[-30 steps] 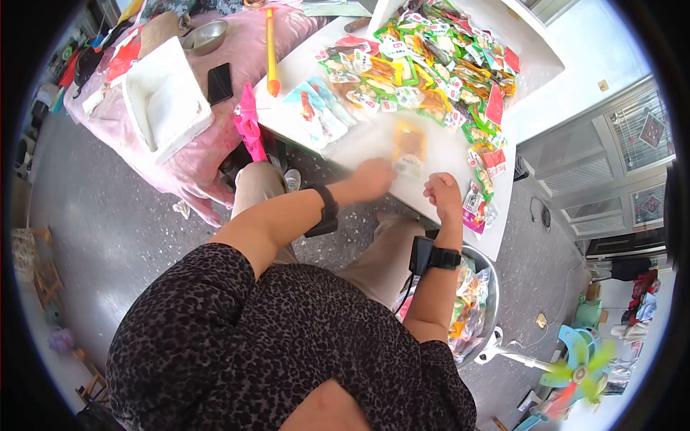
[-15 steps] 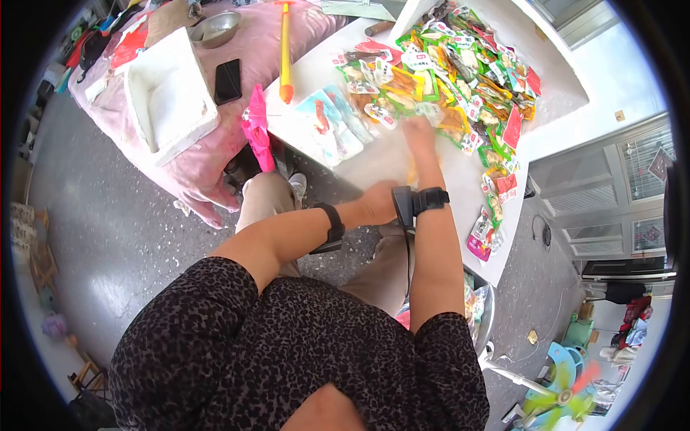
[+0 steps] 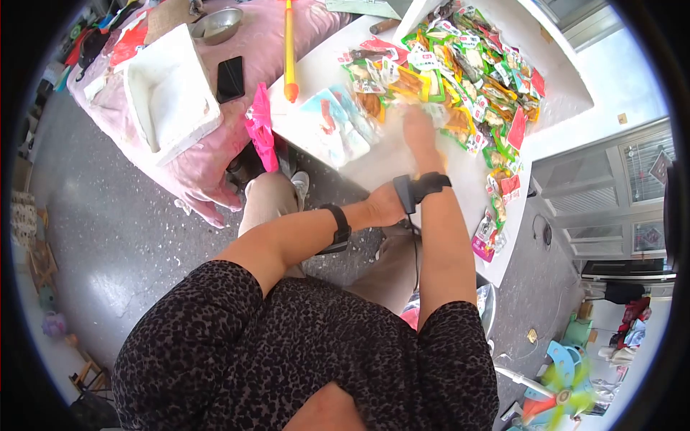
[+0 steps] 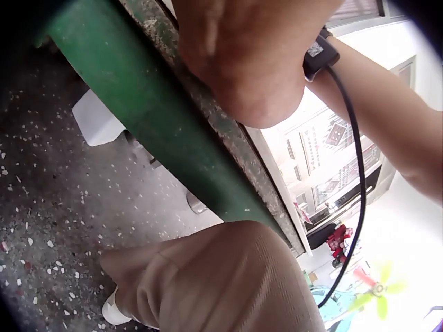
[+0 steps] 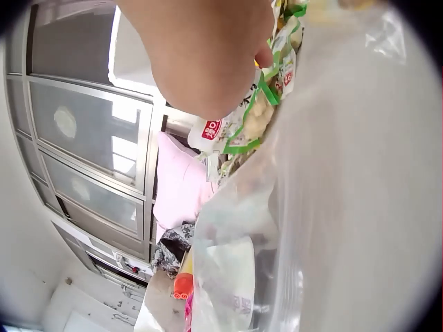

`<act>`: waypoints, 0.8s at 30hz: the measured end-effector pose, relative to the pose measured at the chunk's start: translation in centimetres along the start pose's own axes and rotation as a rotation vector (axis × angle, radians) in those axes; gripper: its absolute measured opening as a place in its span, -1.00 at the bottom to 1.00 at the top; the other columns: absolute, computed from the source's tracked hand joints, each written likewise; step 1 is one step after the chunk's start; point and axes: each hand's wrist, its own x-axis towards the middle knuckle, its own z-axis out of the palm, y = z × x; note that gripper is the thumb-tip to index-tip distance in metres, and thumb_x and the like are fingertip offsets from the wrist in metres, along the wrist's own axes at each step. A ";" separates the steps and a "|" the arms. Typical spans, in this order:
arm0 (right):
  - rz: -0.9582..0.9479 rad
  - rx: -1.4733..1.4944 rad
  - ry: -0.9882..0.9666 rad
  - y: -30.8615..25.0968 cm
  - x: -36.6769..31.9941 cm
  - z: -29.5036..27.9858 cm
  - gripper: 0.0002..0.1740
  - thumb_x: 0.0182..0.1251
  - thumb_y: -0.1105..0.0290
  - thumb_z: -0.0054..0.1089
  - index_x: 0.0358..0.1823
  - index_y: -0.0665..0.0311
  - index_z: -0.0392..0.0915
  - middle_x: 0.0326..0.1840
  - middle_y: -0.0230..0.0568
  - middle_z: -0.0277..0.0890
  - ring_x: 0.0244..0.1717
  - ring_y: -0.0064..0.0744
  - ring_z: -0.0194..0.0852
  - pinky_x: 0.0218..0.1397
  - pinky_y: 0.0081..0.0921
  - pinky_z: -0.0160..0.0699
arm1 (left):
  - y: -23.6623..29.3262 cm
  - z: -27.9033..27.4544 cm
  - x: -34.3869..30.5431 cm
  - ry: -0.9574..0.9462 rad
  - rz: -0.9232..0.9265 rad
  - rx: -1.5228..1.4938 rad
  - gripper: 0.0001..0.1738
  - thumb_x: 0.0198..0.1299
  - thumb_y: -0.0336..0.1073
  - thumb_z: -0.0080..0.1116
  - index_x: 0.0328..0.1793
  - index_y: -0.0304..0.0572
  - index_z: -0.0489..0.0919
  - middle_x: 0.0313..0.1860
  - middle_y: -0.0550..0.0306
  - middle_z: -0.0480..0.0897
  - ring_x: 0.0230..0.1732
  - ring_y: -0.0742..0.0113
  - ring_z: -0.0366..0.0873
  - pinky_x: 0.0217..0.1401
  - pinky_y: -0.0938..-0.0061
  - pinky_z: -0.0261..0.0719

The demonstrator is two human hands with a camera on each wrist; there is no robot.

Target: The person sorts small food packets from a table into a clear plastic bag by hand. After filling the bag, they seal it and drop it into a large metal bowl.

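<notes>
In the head view, the right hand is blurred over the white tabletop, at the near edge of a pile of colourful food packets; its fingers do not show clearly. The right wrist view has this hand beside green-and-white packets, with clear plastic film close by. At the table's front edge, the left hand lies just left of the right wristband. Its fingers are hidden in the left wrist view, where the heel of the hand shows above the table edge.
A blue-and-white bag lies left of the hands. Several packets line the table's right side, down to a pink one. Further left are a yellow stick, pink plastic, a phone and a white foam box.
The right hand has moved from the front right of the table up to the packets, crossing above the left hand's side. The left hand has shifted slightly right and down in the view.
</notes>
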 end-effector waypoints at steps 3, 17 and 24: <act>-0.024 0.226 0.183 2.9 -0.5 -2.5 -0.81 0.11 0.36 -0.14 -0.29 0.28 0.38 -0.46 -0.03 0.42 -0.37 -0.10 0.40 -0.36 -0.33 0.36 | 0.3 -0.6 -0.4 0.028 0.066 -0.022 -0.86 -0.31 -0.31 0.05 -0.54 -0.12 0.40 -0.47 0.13 0.38 -0.40 0.15 0.37 -0.39 0.35 0.37; 0.038 -0.155 -0.167 15.8 -13.8 -8.5 -0.80 0.01 0.37 -0.02 -0.39 0.37 0.40 -0.39 0.09 0.36 -0.27 0.03 0.33 -0.24 -0.23 0.31 | 0.4 -1.2 -0.3 0.119 0.132 -0.043 -0.84 -0.30 -0.33 0.07 -0.56 -0.11 0.34 -0.55 0.15 0.29 -0.43 0.17 0.31 -0.39 0.35 0.32; 0.065 -0.144 -0.142 11.5 -6.8 -8.8 -0.58 -0.07 0.19 0.10 -0.22 0.32 0.39 -0.19 0.04 0.38 -0.13 -0.01 0.32 -0.09 -0.26 0.31 | 0.5 -1.5 -0.1 0.160 0.145 -0.057 -0.84 -0.32 -0.33 0.07 -0.57 -0.11 0.34 -0.55 0.15 0.28 -0.46 0.19 0.32 -0.42 0.37 0.33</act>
